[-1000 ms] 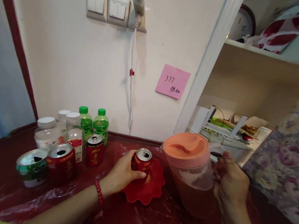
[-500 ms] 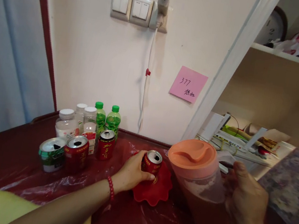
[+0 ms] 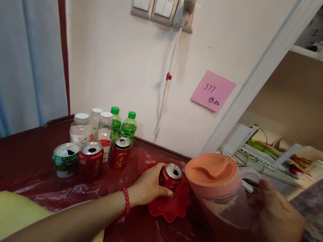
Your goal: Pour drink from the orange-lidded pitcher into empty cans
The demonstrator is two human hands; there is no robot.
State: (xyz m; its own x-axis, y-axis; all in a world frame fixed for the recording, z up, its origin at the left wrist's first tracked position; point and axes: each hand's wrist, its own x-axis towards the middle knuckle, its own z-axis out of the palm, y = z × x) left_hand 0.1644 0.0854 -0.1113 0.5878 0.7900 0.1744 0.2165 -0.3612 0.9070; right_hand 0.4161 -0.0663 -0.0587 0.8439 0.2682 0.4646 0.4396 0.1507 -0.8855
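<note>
My left hand (image 3: 150,185), with a red bead bracelet at the wrist, is closed round an opened red drink can (image 3: 170,177). The can stands upright over a red wavy-edged mat (image 3: 169,210). On the right, my right hand (image 3: 282,217) grips the handle of a clear plastic pitcher (image 3: 227,210) with an orange lid (image 3: 212,171). Brownish liquid shows low in the pitcher, below a band of foam. The pitcher is close beside the can and apart from it. Its base is dark and hard to make out.
At the left stand a green can (image 3: 65,160), red cans (image 3: 90,160), clear jars (image 3: 81,128) with white lids and green-capped bottles (image 3: 129,124). A yellow cloth (image 3: 10,215) lies in front. Thin plastic film covers the dark red table (image 3: 134,237). A cluttered shelf (image 3: 298,178) is at the right.
The whole scene has shifted slightly to the right as the view turned left. Both hands keep their holds on the can and the pitcher.
</note>
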